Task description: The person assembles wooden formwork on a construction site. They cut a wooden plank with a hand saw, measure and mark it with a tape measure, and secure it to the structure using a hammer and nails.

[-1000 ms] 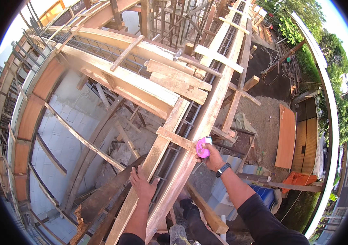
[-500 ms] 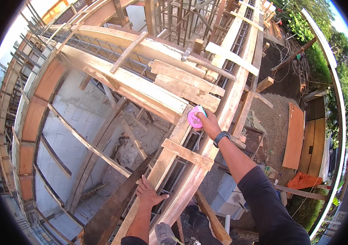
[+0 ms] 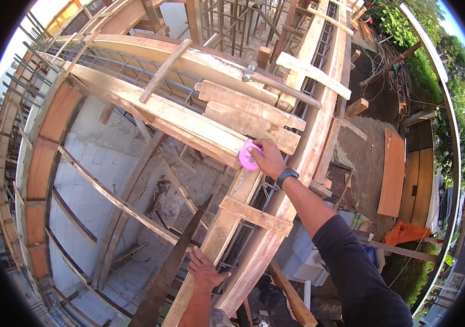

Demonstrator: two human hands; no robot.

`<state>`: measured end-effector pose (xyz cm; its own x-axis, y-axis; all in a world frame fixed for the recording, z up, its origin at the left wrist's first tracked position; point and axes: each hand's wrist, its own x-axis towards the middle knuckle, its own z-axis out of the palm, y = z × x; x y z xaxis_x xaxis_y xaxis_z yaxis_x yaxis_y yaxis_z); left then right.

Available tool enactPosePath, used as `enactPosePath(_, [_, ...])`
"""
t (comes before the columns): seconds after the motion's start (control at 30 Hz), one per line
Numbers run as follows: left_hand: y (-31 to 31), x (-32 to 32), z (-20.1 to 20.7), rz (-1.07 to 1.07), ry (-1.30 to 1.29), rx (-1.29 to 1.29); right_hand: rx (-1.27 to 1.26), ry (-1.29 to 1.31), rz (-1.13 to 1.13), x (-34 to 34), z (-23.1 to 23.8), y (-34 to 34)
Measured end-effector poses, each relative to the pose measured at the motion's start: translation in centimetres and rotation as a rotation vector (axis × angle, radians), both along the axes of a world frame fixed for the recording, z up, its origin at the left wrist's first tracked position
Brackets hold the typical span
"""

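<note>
Pink plastic-looking round object [image 3: 247, 156]: it lies in the grip of your right hand [image 3: 269, 159], its right side held between thumb and fingers, its left side projecting beyond them. It is located over the upper end of the long wooden board [image 3: 220, 234]; whether it touches the wood cannot be told. Your fingers hide part of its rim, and its underside is out of sight. The lower edge cuts off your left forearm. Your right arm, in a dark sleeve [image 3: 355, 267] with a wristwatch [image 3: 287, 175], reaches up and leftward from the lower right. Your left hand [image 3: 204, 270] rests on the board, fingers spread and grasping nothing visible, thumb held out rightward.
</note>
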<state>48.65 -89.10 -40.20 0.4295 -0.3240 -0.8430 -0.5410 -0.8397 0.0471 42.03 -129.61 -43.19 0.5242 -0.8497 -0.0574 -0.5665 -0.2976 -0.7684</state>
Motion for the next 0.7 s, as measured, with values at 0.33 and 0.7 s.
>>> enactPosePath(0.33, [0.8,0.1,-0.1,-0.016,-0.01,-0.093,-0.23,0.111,-0.034,0.0,1.6,1.6])
enactPosePath(0.7, [1.0,0.3,-0.9,-0.024,0.047,-0.004,-0.404,0.253,-0.388,-5.2,-0.4,-4.2])
